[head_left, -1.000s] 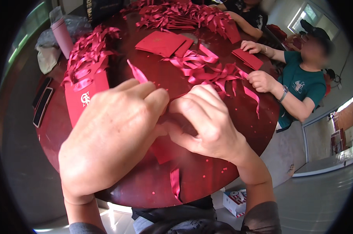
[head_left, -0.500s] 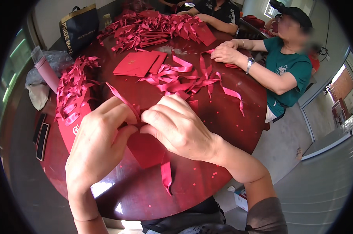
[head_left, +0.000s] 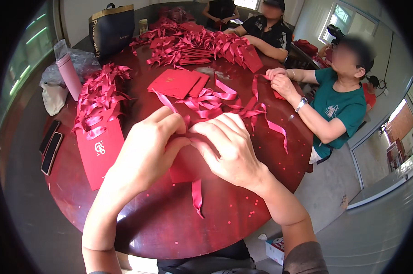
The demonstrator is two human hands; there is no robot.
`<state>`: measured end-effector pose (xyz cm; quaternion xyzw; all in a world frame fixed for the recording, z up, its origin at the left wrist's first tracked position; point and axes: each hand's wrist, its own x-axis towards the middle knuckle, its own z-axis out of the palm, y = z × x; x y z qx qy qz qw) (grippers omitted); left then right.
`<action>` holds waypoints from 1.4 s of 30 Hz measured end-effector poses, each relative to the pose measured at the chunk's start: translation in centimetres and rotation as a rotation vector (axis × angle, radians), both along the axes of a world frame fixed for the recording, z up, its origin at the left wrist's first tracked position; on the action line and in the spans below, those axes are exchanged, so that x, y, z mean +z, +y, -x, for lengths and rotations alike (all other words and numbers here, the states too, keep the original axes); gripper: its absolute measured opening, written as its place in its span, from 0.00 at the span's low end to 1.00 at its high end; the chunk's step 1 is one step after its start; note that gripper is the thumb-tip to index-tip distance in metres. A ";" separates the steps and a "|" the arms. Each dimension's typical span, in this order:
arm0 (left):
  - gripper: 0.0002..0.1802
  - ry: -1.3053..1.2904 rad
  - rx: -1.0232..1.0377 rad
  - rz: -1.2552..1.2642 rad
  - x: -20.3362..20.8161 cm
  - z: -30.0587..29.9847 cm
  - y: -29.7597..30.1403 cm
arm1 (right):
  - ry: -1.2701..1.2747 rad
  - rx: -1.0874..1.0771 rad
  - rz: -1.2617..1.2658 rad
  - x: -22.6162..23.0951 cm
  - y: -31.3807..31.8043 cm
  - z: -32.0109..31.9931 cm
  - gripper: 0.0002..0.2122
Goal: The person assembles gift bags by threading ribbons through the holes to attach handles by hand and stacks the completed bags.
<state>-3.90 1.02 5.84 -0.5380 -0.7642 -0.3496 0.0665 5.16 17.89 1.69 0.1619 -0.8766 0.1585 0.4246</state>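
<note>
Both of my hands are closed in pinches, meeting at the top edge of a small red paper bag point(head_left: 183, 171) over the table. My left hand point(head_left: 147, 144) grips a red satin ribbon point(head_left: 165, 101), whose free end sticks up past its fingers. Opposite, my right hand point(head_left: 231, 148) pinches the bag's top edge, thumb toward me; its fingertips are partly hidden. Another ribbon end point(head_left: 197, 196) hangs below the bag onto the table. Just beyond my hands lie loose ribbons point(head_left: 224, 93) and a stack of flat red bags point(head_left: 172, 83).
Finished-looking ribboned bags point(head_left: 101, 146) lie in a row at left, beside a pink tumbler point(head_left: 68, 76) and phones point(head_left: 52, 153). A large ribboned pile point(head_left: 193, 45) and a dark shopping bag point(head_left: 113, 32) stand farther back. A co-worker in green point(head_left: 341, 100) handles ribbon at right.
The view has shifted, so the table's contents appear farther right. My hands stay pinched together at the bag's top, with the ribbon still in the left fingers.
</note>
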 end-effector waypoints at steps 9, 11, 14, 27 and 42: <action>0.08 0.043 -0.063 -0.044 -0.9 -1.1 0.9 | -0.579 0.083 0.384 3.2 1.6 -0.8 0.07; 0.08 0.075 -0.086 -0.080 -1.3 -1.4 1.1 | -0.667 0.042 0.344 3.8 1.9 -0.5 0.09; 0.08 0.107 -0.111 -0.116 -2.0 -1.6 1.6 | -0.814 0.042 0.343 4.5 2.4 0.2 0.10; 0.10 0.026 -0.109 -0.068 -3.3 -2.4 2.2 | -0.756 0.097 0.613 1.6 2.6 0.9 0.08; 0.09 -0.094 -0.116 -0.066 -3.0 -2.2 2.3 | -0.348 -0.006 0.413 0.1 1.8 1.5 0.07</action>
